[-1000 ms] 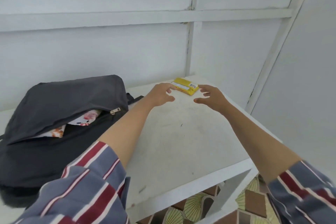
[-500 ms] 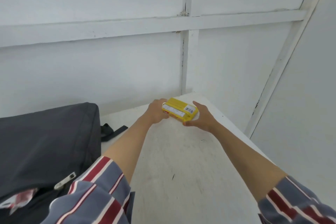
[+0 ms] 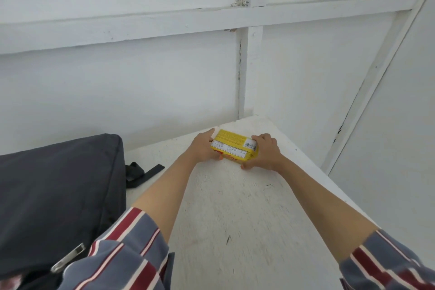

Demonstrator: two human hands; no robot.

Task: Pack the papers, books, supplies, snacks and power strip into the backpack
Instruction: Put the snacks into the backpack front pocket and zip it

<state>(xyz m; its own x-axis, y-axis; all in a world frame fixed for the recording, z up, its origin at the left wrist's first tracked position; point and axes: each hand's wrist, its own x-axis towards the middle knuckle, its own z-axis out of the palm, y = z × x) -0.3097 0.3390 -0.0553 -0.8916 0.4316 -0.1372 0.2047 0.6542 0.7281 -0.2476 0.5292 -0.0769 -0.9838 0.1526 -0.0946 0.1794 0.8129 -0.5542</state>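
Now both hands have closed on the yellow box (image 3: 231, 145), which a second ago lay untouched at the far right corner of the tabletop (image 3: 235, 219) while the hands reached for it with fingers spread. The left hand (image 3: 203, 148) clasps the box's left end and the right hand (image 3: 266, 152) its right end, with the right thumb tucked under the near edge. Both grips are narrow, closed down to the box's thickness, and neither hand holds anything else. The box sits tilted, its barcode label turned up, in the same far right corner. Whether it has fully left the surface I cannot tell.

I judge that this settles the pickup: the box, likely one of the snacks, is secured and ready to be carried across. The dark grey backpack (image 3: 58, 183) lies along the left edge of the tabletop, well apart from the box, with its metal zipper pull (image 3: 68, 258) showing near the left sleeve (image 3: 122, 254). Its opening is mostly out of view at the lower left. A black strap (image 3: 143, 172) trails on the tabletop between backpack and hands.
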